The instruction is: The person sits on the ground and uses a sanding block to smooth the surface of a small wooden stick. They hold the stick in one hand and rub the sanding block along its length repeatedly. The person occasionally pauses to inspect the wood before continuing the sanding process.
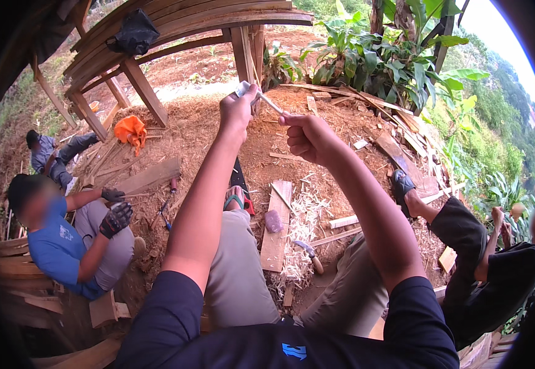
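Both my arms reach out ahead. A thin pale stick [270,103] slants between my hands. My right hand [312,138] is closed, pinching the stick's near end between thumb and forefinger. Closed around the stick's far part is my left hand [237,114], with a small whitish piece [242,89] showing at its fingers; what that piece is, I cannot make out. On the ground between my legs lie a plank [275,255], a pinkish block [273,221] resting on it, and a curved-blade knife [310,256] with a wooden handle. Pale wood shavings [304,215] surround them.
A person in a blue shirt [61,243] and dark gloves sits at left, another person [55,157] behind. Someone in dark clothes [483,270] sits close at right. A wooden bench [187,27] stands ahead. An orange cloth [131,133] and scrap boards [396,154] lie around.
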### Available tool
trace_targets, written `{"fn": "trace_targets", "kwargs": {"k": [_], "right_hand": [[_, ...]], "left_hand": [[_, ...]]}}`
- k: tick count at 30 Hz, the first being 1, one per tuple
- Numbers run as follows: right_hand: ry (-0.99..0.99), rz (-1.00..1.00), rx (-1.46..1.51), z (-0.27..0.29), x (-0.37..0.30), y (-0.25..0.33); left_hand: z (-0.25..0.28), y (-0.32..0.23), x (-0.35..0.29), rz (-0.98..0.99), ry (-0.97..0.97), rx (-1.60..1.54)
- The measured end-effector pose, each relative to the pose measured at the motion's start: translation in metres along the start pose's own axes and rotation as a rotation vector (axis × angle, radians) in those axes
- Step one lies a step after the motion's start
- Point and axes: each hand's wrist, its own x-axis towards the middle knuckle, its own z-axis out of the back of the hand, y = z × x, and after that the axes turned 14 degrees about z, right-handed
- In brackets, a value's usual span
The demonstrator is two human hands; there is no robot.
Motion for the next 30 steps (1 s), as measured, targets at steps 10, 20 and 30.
{"fn": "trace_targets", "kwargs": {"k": [10,20,30], "right_hand": [[-0.216,1.062,-1.718,-0.007,0.001,-0.031],[0.042,0.019,0.119,-0.004,-0.033,-0.008],[-0.069,0.969,-1.742,-0.089,-0.122,-0.053]], "left_hand": [[0.004,-0.014,-0.001,0.005,-0.004,-0.070],[-0.005,-0.011,-0.047,-0.075,-0.062,0.096],[0.083,0.008,-0.120,-0.023,-0.111,-0.291]]}}
